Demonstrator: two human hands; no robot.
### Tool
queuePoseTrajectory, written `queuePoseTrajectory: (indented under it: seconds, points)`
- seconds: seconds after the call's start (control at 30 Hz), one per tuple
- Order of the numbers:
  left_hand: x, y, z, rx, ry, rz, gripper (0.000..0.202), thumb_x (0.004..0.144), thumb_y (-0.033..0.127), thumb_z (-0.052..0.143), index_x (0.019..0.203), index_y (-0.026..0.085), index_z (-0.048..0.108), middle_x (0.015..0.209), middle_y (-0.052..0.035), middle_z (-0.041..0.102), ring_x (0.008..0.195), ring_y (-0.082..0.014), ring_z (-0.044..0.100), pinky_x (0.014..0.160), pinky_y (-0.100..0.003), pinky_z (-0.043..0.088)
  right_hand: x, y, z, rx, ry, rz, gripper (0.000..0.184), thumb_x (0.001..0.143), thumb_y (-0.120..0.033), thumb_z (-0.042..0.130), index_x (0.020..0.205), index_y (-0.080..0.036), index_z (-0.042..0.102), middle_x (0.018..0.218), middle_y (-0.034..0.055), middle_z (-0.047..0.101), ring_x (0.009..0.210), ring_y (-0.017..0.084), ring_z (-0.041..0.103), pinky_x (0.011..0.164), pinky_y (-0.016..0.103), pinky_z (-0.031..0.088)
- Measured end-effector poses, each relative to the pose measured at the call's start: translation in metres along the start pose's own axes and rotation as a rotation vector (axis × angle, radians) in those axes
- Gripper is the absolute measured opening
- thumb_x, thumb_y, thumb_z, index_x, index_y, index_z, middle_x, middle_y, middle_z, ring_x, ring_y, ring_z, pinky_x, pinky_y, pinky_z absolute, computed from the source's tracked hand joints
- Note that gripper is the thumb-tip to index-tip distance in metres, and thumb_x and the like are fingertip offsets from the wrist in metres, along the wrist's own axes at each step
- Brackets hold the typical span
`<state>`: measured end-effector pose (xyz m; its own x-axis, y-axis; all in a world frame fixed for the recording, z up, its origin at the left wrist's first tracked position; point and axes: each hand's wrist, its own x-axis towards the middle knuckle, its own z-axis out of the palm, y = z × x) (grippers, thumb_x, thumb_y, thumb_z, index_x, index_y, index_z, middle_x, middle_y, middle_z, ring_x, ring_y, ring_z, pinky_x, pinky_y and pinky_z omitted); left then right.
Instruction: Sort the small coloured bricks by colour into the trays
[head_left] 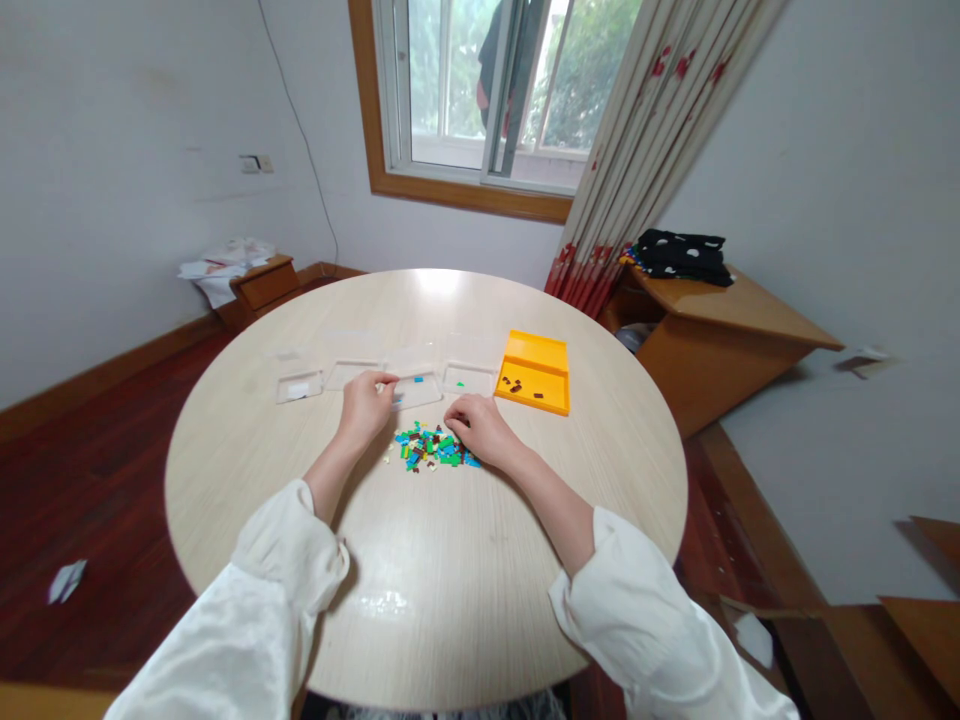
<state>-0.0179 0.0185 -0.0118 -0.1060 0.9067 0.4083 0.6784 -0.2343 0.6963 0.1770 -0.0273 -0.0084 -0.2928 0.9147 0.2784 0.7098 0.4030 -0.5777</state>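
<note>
A pile of small coloured bricks [429,448] lies in the middle of the round table [420,560]. My left hand [365,402] reaches past the pile to a clear tray [417,386], its fingers pinched together over the tray's near edge; what they pinch is too small to name. My right hand [481,427] rests at the right side of the pile, fingers curled down onto the bricks. A row of clear trays [300,385] runs behind the pile, and an orange tray [534,372] with a few dark pieces stands at its right end.
A wooden desk [720,320] with dark cloth on it stands to the right, by a curtain [637,150]. A small cabinet [259,285] with papers is at the back left. Paper scraps lie on the red floor.
</note>
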Motion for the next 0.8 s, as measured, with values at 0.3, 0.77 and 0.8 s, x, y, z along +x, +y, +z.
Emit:
queuePoseTrajectory:
  seconds: [0.3, 0.77, 0.8]
  points:
    - [0.000, 0.007, -0.002, 0.013, -0.018, -0.031, 0.020, 0.072, 0.018, 0.053, 0.079, 0.016, 0.072, 0.081, -0.0071, 0.071, 0.081, -0.0208, 0.064, 0.078, -0.031, 0.046, 0.009, 0.008, -0.003, 0.737, 0.200, 0.232, 0.013, 0.066, -0.028, 0.066, 0.075, -0.017, 0.068, 0.073, 0.0018, 0.069, 0.061, 0.013, 0.060, 0.057, 0.026, 0.048]
    - [-0.001, 0.012, -0.005, 0.024, -0.030, -0.039, 0.022, 0.073, 0.019, 0.052, 0.080, 0.015, 0.072, 0.084, -0.0075, 0.071, 0.084, -0.0211, 0.064, 0.078, -0.031, 0.045, 0.010, 0.008, -0.017, 1.004, 0.238, 0.277, 0.038, 0.052, -0.039, 0.080, 0.081, -0.018, 0.070, 0.074, 0.0038, 0.072, 0.080, 0.019, 0.068, 0.076, 0.033, 0.051]
    - [-0.001, 0.011, -0.005, 0.016, -0.023, -0.036, 0.021, 0.072, 0.018, 0.052, 0.078, 0.016, 0.072, 0.083, -0.0070, 0.071, 0.083, -0.0209, 0.064, 0.078, -0.030, 0.045, 0.010, 0.009, -0.018, 1.008, 0.243, 0.282, 0.039, 0.051, -0.039, 0.081, 0.082, -0.018, 0.070, 0.075, 0.0038, 0.072, 0.081, 0.019, 0.068, 0.077, 0.033, 0.051]
